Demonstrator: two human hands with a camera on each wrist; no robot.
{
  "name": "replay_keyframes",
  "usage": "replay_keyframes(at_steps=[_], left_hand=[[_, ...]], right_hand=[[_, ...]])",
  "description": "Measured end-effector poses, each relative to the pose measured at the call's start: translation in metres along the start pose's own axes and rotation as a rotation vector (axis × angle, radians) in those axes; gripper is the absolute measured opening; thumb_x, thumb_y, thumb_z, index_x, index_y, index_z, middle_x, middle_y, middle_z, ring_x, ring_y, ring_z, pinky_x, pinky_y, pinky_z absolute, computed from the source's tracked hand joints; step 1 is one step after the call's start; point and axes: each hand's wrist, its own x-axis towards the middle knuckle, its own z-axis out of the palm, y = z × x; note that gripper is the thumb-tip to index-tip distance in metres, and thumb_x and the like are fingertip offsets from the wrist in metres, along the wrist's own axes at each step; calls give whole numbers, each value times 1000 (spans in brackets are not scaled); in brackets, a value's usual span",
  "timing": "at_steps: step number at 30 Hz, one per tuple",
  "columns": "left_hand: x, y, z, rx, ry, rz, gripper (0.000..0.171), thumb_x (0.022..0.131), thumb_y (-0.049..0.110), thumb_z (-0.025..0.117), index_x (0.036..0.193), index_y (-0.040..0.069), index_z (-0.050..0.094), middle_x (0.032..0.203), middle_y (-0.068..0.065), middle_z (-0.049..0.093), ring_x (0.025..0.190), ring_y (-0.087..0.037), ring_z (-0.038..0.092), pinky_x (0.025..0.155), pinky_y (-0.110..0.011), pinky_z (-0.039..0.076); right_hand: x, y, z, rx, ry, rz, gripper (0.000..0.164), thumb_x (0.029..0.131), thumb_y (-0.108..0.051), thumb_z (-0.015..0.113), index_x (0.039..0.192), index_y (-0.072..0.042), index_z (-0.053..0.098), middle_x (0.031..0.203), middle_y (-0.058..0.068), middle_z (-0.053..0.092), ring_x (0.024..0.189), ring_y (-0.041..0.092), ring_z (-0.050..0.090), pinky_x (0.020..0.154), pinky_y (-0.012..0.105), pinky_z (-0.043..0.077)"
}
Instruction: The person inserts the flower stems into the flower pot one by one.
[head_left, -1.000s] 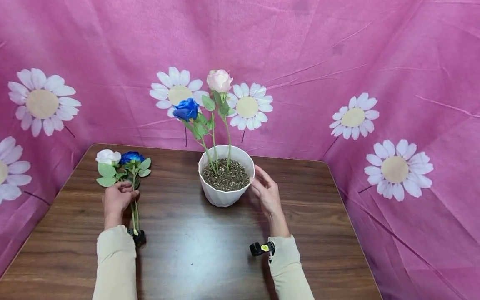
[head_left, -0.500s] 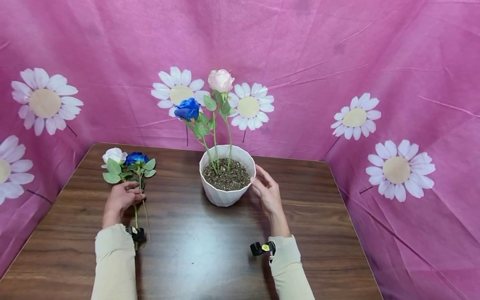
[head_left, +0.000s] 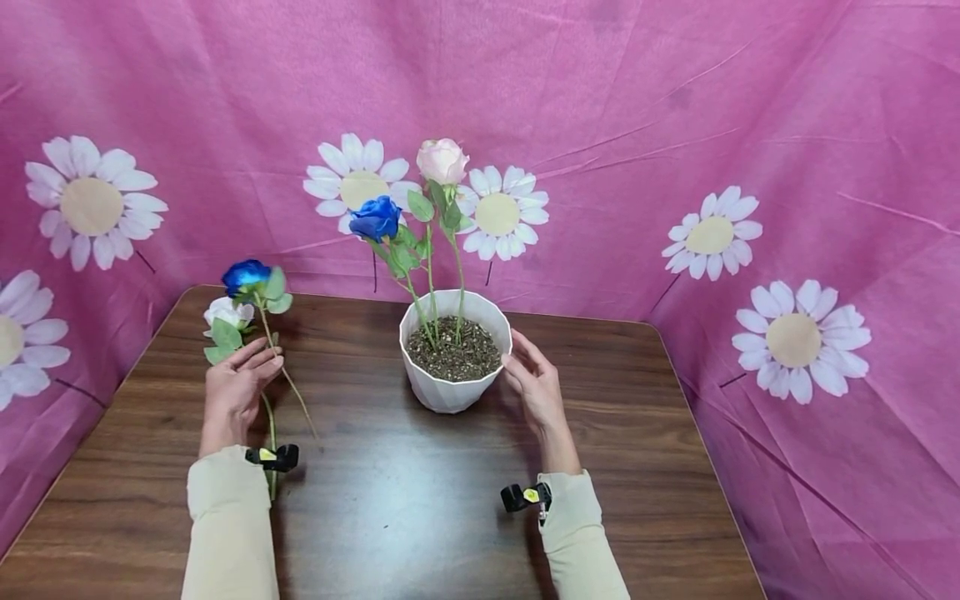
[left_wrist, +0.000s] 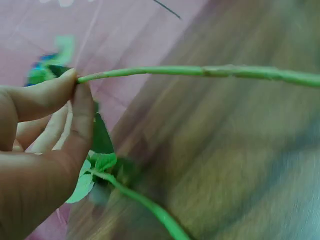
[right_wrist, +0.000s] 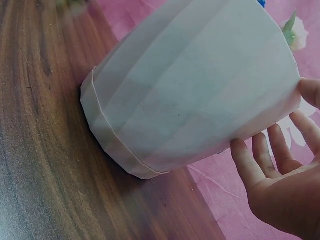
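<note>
In the head view my left hand pinches the thin green stem of a blue rose between thumb and fingertips. The bloom tilts up to the left, and the stem's lower end slants down to the right. A white rose lies on the table just behind that hand, its stem running below the held one in the left wrist view. My right hand touches the right side of a white faceted pot, thumb at the rim and fingers lightly bent along the wall.
Dark soil fills the pot, with a blue rose, a pale pink rose and another green stem standing in it. Behind the wooden table hangs a pink cloth printed with daisies.
My left hand has lifted the blue rose up from beside the white one, its stem swinging outward to the right. The white rose is left on the table. The right hand stays at the pot.
</note>
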Motion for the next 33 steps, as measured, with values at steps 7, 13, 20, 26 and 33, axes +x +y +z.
replay_keyframes(at_steps=[7,13,20,26,33], left_hand=[[-2,3,12,-251,61,10,35,87,-29,55,98,-3,76,84,-15,75,72,-20,75,64,-28,63],[0,2,19,-291,120,15,33,86,-30,56,100,-5,73,83,-18,75,64,-23,73,57,-33,63],[1,3,28,-264,95,31,34,86,-30,54,100,-4,72,82,-17,74,64,-24,73,59,-34,63],[2,3,36,-304,58,74,36,87,-31,52,101,-5,74,81,-19,74,64,-26,73,61,-34,63],[2,4,44,-307,73,107,39,86,-31,53,97,-1,77,79,-19,73,63,-24,73,62,-33,63]], right_hand=[[1,0,0,4,-5,2,51,96,4,62,146,1,51,141,26,53,120,32,59,94,31,57],[1,0,0,-6,-1,2,51,96,3,63,146,0,52,140,26,54,116,28,61,98,38,56],[0,0,0,2,-4,4,52,96,3,63,146,0,51,141,26,53,117,27,60,96,34,56],[-1,2,-2,-6,2,8,52,96,3,63,146,-1,52,140,26,54,114,25,62,102,44,53],[-1,0,0,9,0,9,52,96,3,63,146,0,51,142,26,54,116,25,61,97,35,56]])
